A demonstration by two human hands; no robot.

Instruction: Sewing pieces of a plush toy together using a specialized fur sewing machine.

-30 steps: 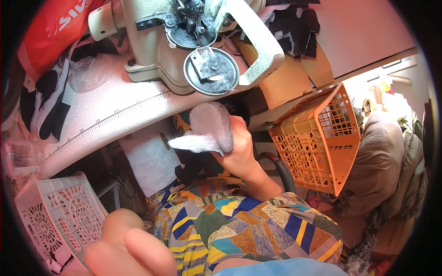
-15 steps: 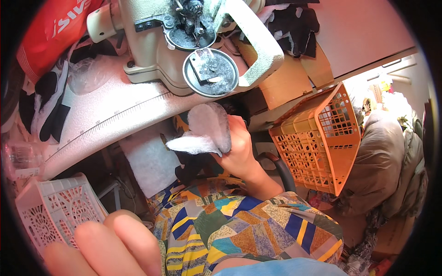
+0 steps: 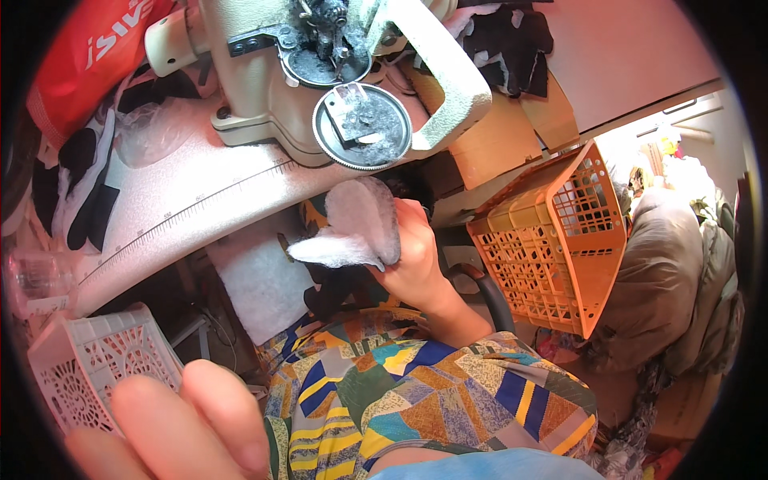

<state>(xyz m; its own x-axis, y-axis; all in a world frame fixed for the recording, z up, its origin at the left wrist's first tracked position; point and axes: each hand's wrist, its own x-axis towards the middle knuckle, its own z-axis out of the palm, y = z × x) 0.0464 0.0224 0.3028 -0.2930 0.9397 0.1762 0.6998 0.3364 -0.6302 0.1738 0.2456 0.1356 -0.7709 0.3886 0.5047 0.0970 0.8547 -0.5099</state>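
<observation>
A pair of soft, fuzzy grey-and-white fabric pieces (image 3: 356,212) is pinched in my right hand (image 3: 418,254), above my lap and just in front of the sewing machine's table edge. One piece stands up as a rounded flap; a white fluffy part sticks out to the left. My thumb and fingertips are partly hidden behind the fabric. Very close to the camera at the lower left is my left hand (image 3: 180,424), its fingers loosely bent and a little apart, with nothing visible in them. Its palm is out of sight.
A cream sewing machine (image 3: 272,104) with lint-covered round metal discs (image 3: 362,128) stands on a white table (image 3: 180,188) with a printed scale. An orange crate (image 3: 528,264) lies tilted at right; a white basket (image 3: 104,352) sits lower left. Dark fabric scraps (image 3: 80,184) lie far left.
My left hand has shifted slightly left and up, its fingers spreading a little. The view has moved slightly. My right hand holds the fabric pieces as before.
</observation>
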